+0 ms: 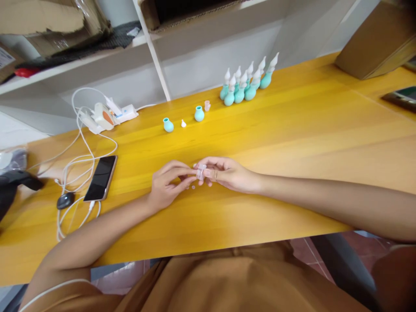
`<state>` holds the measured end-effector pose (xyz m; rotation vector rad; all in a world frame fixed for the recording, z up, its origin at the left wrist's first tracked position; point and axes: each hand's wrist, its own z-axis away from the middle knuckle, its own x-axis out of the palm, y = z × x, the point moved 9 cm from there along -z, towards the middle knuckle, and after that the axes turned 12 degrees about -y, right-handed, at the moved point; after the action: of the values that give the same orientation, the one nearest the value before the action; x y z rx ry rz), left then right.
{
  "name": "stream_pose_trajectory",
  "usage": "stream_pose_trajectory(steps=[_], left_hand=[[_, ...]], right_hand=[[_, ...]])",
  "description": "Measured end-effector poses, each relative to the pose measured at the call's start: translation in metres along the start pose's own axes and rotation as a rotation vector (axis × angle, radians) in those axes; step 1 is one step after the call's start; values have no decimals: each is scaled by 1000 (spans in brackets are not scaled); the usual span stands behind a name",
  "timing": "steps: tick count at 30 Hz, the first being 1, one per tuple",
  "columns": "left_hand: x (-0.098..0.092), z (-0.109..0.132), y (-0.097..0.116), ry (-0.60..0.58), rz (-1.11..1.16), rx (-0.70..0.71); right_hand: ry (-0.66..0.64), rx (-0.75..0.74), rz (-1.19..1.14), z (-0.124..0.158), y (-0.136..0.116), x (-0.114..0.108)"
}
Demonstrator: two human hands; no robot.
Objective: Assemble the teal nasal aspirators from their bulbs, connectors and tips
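Close together over the table's near middle, both my hands meet at a small clear plastic connector piece [201, 172]. My right hand [229, 174] pinches it between thumb and fingers. My left hand [167, 184] has its thumb and fingertips drawn together against the piece's left side; whatever lies between them is too small to tell. A tiny clear disc [193, 187] lies on the table just below the fingertips. Farther back stand two open turquoise bulbs, a left bulb [168, 125] and a right bulb [199, 114], with a white pointed tip [183, 124] and a clear pinkish connector [207, 105].
Several assembled turquoise bulb aspirators [239, 94] with white tips stand at the table's back edge. On the left lie a phone [101, 177], tangled white cables, a black mouse-like object [66, 200] and a power strip [126, 113]. A cardboard box [373, 41] sits back right.
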<state>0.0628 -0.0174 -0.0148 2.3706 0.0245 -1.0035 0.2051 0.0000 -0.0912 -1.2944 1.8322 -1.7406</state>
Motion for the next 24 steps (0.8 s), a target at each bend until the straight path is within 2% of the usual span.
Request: stream_pose_trajectory(steps=[7, 14, 20, 24], left_hand=[[-1, -2, 0, -11, -7, -9], [2, 0, -9, -31, 19, -52], [2, -1, -3, -21, -30, 11], [3, -2, -3, -34, -49, -19]], right_hand=[[9, -7, -13, 0, 1, -2], [37, 39, -34, 1, 5, -5], [41, 46, -38, 1, 4, -5], [41, 47, -28, 1, 4, -5]])
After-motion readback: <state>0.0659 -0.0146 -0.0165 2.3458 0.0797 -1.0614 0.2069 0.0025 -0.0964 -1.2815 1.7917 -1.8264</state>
